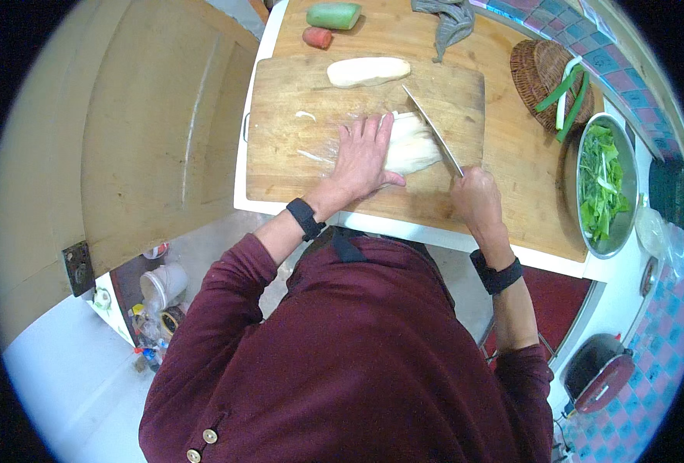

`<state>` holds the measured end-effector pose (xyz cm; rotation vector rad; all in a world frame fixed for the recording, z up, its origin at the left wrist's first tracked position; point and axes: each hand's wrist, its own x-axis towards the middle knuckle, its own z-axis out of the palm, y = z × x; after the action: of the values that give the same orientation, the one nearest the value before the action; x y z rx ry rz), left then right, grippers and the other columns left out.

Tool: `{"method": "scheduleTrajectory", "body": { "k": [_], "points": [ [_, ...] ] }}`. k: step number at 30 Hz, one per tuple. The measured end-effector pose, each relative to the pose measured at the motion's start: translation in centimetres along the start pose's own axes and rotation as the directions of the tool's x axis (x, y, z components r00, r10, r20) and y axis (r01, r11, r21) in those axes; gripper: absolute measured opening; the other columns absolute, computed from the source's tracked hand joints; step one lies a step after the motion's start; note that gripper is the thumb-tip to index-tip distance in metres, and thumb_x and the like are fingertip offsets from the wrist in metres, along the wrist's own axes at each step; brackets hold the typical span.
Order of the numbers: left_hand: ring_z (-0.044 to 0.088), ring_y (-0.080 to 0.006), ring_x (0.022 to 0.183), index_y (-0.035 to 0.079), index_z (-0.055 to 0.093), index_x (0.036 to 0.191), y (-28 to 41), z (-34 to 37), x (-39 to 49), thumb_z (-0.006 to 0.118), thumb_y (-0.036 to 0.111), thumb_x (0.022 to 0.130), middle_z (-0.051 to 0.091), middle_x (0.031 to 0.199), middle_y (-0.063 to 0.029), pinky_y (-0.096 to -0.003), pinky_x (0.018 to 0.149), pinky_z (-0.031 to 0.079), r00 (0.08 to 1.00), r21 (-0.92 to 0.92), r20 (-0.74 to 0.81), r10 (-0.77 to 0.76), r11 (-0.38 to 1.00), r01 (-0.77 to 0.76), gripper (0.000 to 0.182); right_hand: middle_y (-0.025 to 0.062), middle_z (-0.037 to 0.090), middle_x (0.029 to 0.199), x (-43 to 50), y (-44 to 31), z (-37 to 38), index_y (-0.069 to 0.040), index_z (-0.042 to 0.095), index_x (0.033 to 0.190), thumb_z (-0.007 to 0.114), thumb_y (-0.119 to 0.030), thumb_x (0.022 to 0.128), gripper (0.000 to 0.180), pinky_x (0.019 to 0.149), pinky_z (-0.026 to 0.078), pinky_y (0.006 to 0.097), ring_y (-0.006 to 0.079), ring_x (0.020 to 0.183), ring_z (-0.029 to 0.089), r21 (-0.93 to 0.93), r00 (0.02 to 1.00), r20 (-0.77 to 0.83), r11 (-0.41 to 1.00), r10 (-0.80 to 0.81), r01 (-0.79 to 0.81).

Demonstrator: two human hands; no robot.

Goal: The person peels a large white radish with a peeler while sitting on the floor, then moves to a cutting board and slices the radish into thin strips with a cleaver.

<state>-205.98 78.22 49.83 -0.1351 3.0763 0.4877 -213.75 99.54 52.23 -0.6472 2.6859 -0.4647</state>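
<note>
My left hand [362, 150] lies flat, fingers spread, over a fanned-out pile of thin white vegetable slices [414, 144]. Part of the pile is hidden beneath the palm. In my right hand [477, 194] is the handle of a kitchen knife [434, 132]. Its blade is seen nearly edge-on, slanting up and left along the right side of the slices. A peeled white piece of root vegetable [368, 72] lies whole beyond them on the wooden cutting board [287, 127]. Small white scraps [314, 156] are scattered left of my hand.
Behind the board lie a green vegetable piece [334, 16], a red stub [317, 38] and a grey cloth [455, 23]. At right are scallion pieces [565, 95] on a wicker tray [524, 66] and a metal bowl [630, 231] of leafy greens. A wooden door [145, 116] stands left.
</note>
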Motion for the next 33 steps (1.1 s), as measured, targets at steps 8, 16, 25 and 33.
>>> {"method": "scheduleTrajectory", "body": {
  "k": [8,16,25,33],
  "points": [
    [0.037,-0.0377,0.125,-0.007,0.029,0.138,0.6,-0.8,-0.8,0.083,0.049,0.056,0.041,0.132,-0.0235,-0.0555,0.100,0.031,0.996,-0.013,-0.081,-0.025,1.000,0.024,0.113,0.0305,0.053,0.062,-1.2,-1.9,-5.2,0.009,0.060,0.073,0.059,-0.016,0.084,0.027,0.057,0.045,0.0456,0.0426,0.061,0.059,0.118,1.000,-0.027,0.993,0.008,-0.005],
    [0.041,-0.0363,0.121,-0.010,0.034,0.130,0.5,0.7,0.2,0.083,0.043,0.059,0.043,0.127,-0.0236,-0.0537,0.098,0.033,0.997,-0.010,-0.074,0.010,1.000,-0.011,0.101,0.0318,0.055,0.067,-2.4,-4.8,-6.0,0.009,0.060,0.071,0.059,-0.011,0.084,0.024,0.063,0.048,0.0490,0.0461,0.067,0.059,0.061,0.989,0.144,0.997,0.038,-0.047],
    [0.045,-0.0316,0.115,-0.008,0.039,0.125,0.2,0.8,0.4,0.080,0.046,0.062,0.047,0.122,-0.0206,-0.0454,0.093,0.035,0.995,0.016,-0.099,0.024,1.000,-0.023,0.093,0.0321,0.057,0.068,-1.7,-4.1,-5.4,0.010,0.061,0.068,0.060,-0.008,0.081,0.022,0.063,0.049,0.0492,0.0464,0.067,0.060,-0.003,0.974,0.227,1.000,0.015,-0.015],
    [0.044,-0.0302,0.118,-0.010,0.040,0.128,0.2,1.0,0.6,0.075,0.057,0.062,0.048,0.128,-0.0198,-0.0452,0.096,0.035,0.998,0.120,-0.047,0.030,0.993,-0.024,0.101,0.0300,0.061,0.070,2.8,-3.2,0.1,0.011,0.060,0.066,0.060,-0.010,0.077,0.024,0.060,0.052,0.0448,0.0431,0.062,0.062,-0.192,0.963,0.139,0.948,-0.230,0.254]
  ]
}}
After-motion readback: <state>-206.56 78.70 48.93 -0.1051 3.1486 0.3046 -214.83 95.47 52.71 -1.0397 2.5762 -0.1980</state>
